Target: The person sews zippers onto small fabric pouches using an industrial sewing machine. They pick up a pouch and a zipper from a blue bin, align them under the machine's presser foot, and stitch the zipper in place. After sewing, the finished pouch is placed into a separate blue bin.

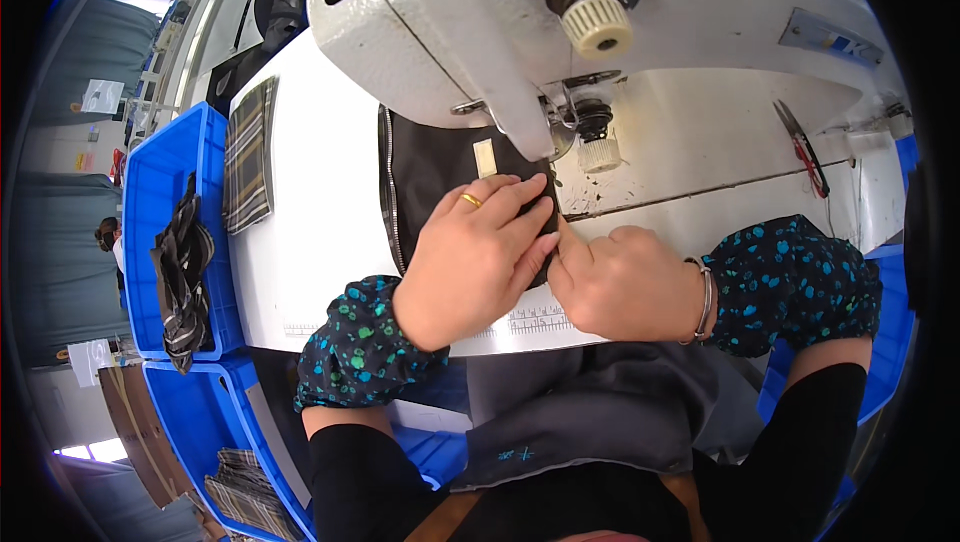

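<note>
One open blue plastic bin (220,262) at far left holds crumpled dark plaid cloth (182,277); a second blue plastic bin (190,407), nearer the person, holds stacked plaid pieces (250,492). A flat plaid fabric panel (250,157) lies on the white tabletop (305,252). Next, a black fabric panel (435,157) with a metal zip (391,192) down its left edge runs lengthwise away from the person, its far right corner beside the white sewing machine's (450,32) needle area. The left hand (480,237), nearer, presses it flat-fingered; the right hand (620,277) curls at its right edge, whether pinching I cannot tell.
</note>
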Tool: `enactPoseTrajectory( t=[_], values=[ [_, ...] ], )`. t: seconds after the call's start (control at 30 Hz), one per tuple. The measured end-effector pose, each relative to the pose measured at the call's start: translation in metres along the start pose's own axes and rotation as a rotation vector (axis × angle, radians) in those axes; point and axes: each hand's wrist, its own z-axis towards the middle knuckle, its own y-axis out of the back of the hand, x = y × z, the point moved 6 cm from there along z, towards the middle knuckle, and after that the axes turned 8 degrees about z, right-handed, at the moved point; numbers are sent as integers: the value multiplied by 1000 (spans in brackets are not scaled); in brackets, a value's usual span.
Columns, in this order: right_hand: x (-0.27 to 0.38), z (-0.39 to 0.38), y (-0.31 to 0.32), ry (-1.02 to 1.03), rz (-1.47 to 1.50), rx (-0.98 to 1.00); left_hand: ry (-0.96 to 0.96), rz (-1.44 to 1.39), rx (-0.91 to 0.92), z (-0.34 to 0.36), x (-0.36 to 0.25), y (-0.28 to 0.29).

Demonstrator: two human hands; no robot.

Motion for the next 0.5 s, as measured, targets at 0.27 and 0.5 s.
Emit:
enactPoseTrajectory(
  t=[0.27, 0.5],
  values=[
    [0, -1, 0, -4, 17, -37, 74, -22, -51, -4, -5, -7],
    [-23, 4, -11, -74, 4, 76, 86, -45, -129, 9, 18, -10]
  ],
)
